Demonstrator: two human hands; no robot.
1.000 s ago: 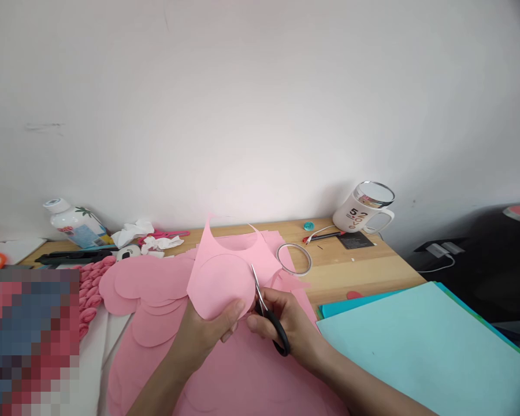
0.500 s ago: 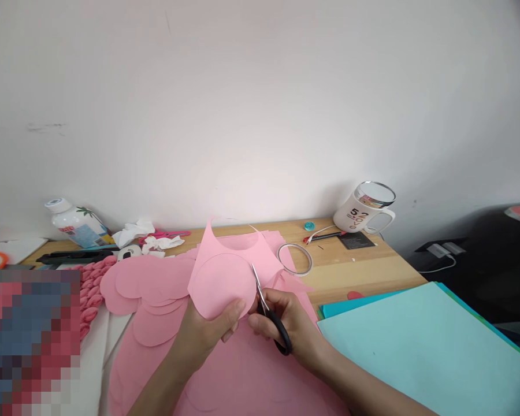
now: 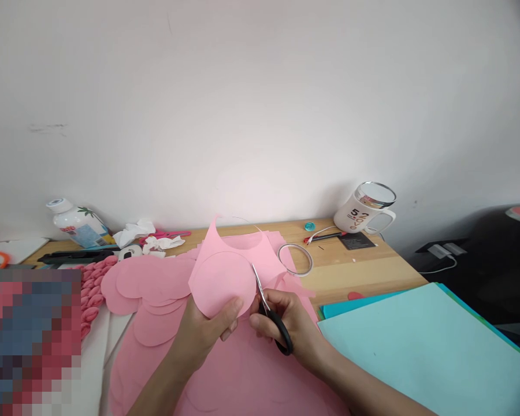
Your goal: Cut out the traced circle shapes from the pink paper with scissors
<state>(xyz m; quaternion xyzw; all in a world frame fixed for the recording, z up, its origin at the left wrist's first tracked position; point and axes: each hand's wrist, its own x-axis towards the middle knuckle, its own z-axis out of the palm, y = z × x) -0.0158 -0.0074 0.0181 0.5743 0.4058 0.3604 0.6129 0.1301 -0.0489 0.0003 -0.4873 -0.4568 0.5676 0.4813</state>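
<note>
My left hand (image 3: pixel 214 332) pinches a pink paper sheet (image 3: pixel 223 283) from below, its thumb on the front. A round outline is drawn on the sheet, and curved pieces are cut out of its top edge. Closed round the black handles of a pair of scissors (image 3: pixel 279 330), my right hand (image 3: pixel 288 323) is at the sheet's right side. The blades point up and lie along the right of the outline. Beneath both hands lie large pink sheets (image 3: pixel 242 375), and pink paper circles (image 3: pixel 156 277) overlap at the left.
A tape ring (image 3: pixel 309 261), a red and black pen (image 3: pixel 325 237) and a tilted white mug (image 3: pixel 357 214) are behind on the right. Light blue sheets (image 3: pixel 420 341) lie at the front right. A white bottle (image 3: pixel 80 222), tissues (image 3: pixel 132 232) and braided pink yarn (image 3: pixel 94 289) are on the left.
The held sheet has turned slightly, its upper part shifting a little to the right. Both hands keep their holds and have barely moved.
</note>
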